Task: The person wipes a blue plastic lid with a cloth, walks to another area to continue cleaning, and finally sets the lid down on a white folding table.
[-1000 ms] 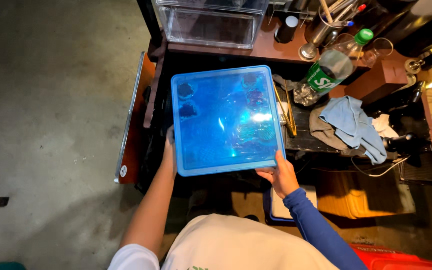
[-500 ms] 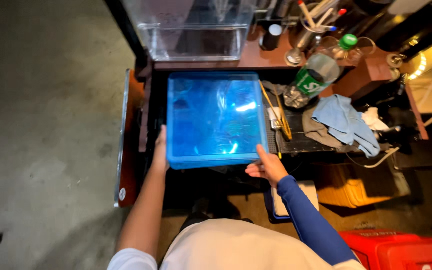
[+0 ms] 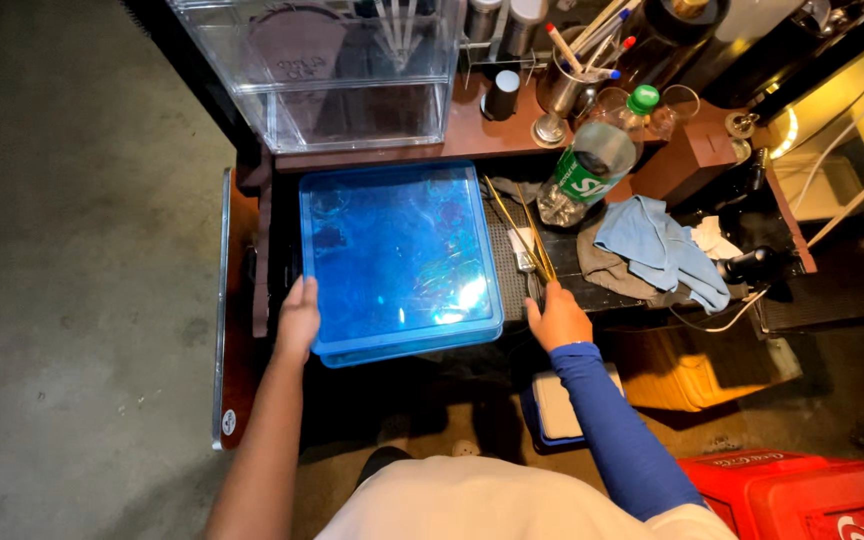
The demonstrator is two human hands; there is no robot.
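Blue plastic bin (image 3: 397,260) sits flat on the dark surface (image 3: 592,270) below a clear tank (image 3: 342,70). You look to be setting it in place. Your left hand (image 3: 298,320) rests flat, fingers open, against its left edge; your right hand (image 3: 556,318), loosely curled on nothing, hovers just beside its right corner near thin sticks (image 3: 527,230). Squaring it calls for a gentle push.

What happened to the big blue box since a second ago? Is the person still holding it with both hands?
The blue box went down and away from the person, and now sits on the low shelf under the clear tank. The right hand let go and now rests beside it, near the thin sticks. The left hand still touches the box's left edge. The bottle, blue cloth and pen cup stayed put.
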